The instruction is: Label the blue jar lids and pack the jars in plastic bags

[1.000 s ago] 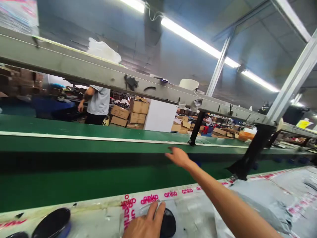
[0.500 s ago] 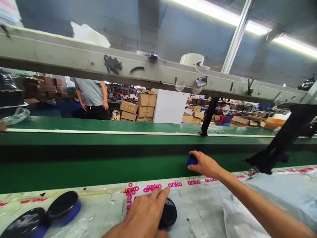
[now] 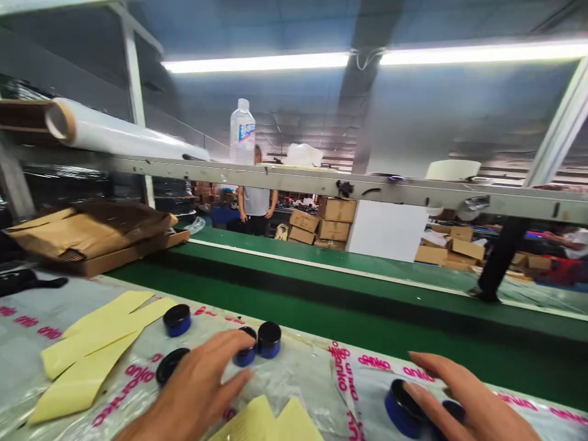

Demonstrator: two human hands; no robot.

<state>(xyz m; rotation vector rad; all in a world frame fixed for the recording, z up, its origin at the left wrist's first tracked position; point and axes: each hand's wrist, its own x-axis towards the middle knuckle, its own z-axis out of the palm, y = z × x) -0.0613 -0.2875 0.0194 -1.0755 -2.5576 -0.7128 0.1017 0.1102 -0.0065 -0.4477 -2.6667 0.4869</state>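
My left hand [image 3: 202, 380] reaches over the covered bench with thumb and index finger apart. A short round blue piece with a black top [image 3: 244, 355] is at its fingertips; whether they touch it I cannot tell. Right beside that stands a similar piece [image 3: 269, 340]. Two more, one [image 3: 177, 320] farther back and one [image 3: 169, 366] partly behind my left hand, are to the left. My right hand [image 3: 468, 401] is spread at the right, its thumb over the edge of another blue piece [image 3: 400, 416]. Under its fingers a further black top [image 3: 454, 410] is partly hidden.
Yellow paper strips [image 3: 103, 337] lie on the left, more yellow paper [image 3: 261, 422] at the front. Beyond the bench runs a green conveyor belt [image 3: 294, 324]. A metal shelf beam [image 3: 285, 179] crosses above it. A cardboard tray [image 3: 124, 254] stands left; a person [image 3: 257, 205] stands behind.
The view has swung left. My right hand has come back from the belt, where it held a blue piece, to the bench. My left hand has left one black-topped piece and reaches toward another.
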